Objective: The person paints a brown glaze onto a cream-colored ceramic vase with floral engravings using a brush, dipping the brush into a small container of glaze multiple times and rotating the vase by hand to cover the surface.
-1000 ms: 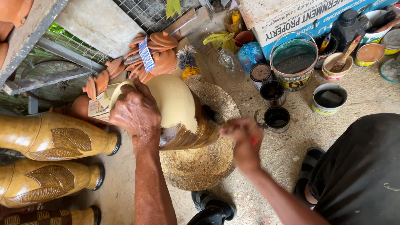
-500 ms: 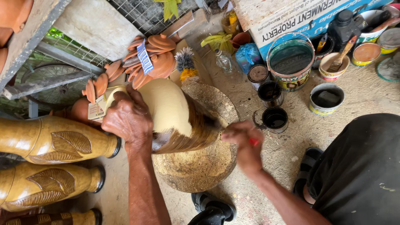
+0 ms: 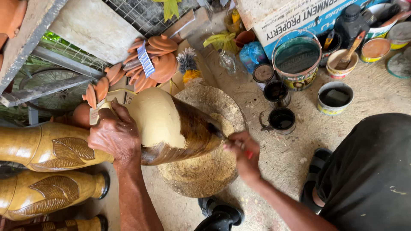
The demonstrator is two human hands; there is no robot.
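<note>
Lying on its side over a round turntable [image 3: 201, 179], a large clay vase [image 3: 171, 124] is steadied by the left hand [image 3: 114, 136], whose fingers are spread and pressed flat against its pale, unpainted upper body. Just right of that hold, the vase's lower half shows dark brown streaked paint running toward its narrow end. There the right hand [image 3: 243, 149] is closed around a small red-handled brush [image 3: 247, 153], its tip touching the vase's dark end. Beyond the right hand stand small pots of dark paint [image 3: 282, 119], and farther off a large bucket [image 3: 296, 57] of dark green paint. To the left of the left hand lie two finished golden vases [image 3: 47, 149] with carved leaves. Above the held vase sits a heap of terracotta lids [image 3: 145, 64].
</note>
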